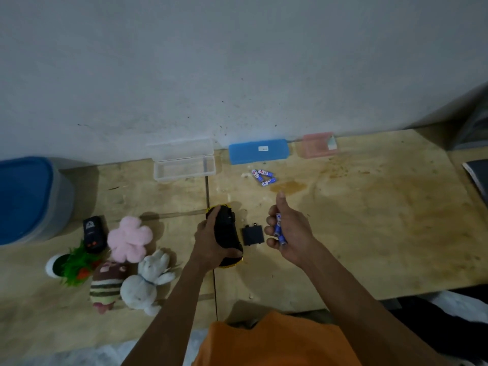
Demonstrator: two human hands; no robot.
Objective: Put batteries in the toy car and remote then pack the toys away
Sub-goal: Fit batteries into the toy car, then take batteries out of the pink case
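My left hand grips the toy car, black underside up with a yellow rim showing. Just right of it the black battery cover lies on the wooden table. My right hand holds a few blue-and-white batteries in its curled fingers, thumb raised. More loose batteries lie farther back near the wall. The black remote lies at the left beside the plush toys.
Plush toys sit at the left: a pink one, a white rabbit, a striped one, and a green plant toy. A clear open box, blue case and pink box line the wall. A blue-lidded bin stands far left.
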